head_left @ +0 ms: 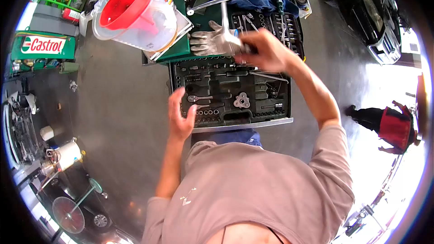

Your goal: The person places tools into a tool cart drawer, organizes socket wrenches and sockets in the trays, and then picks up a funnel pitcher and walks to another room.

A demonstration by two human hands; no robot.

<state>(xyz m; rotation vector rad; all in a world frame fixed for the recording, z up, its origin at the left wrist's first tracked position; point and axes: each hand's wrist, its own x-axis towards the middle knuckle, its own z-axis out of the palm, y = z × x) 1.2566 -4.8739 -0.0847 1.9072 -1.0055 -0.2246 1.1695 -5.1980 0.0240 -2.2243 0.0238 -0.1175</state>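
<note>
Hands (181, 119) apart, right hand (266, 50) farther forward

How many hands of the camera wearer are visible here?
2: the left hand, near the left edge of the open drawer; the right hand, farther forward, gripping a tool.

A silver metal tool (228, 38), partly blurred, is held up at the upper centre of the frame, its slim shaft pointing towards the top edge, its dark grip to the right. A black tool tray (233, 85) lies face-up mid-frame, its recesses holding sockets (210, 113), a ratchet (194, 99) and a three-lobed metal piece (242, 100)
</note>
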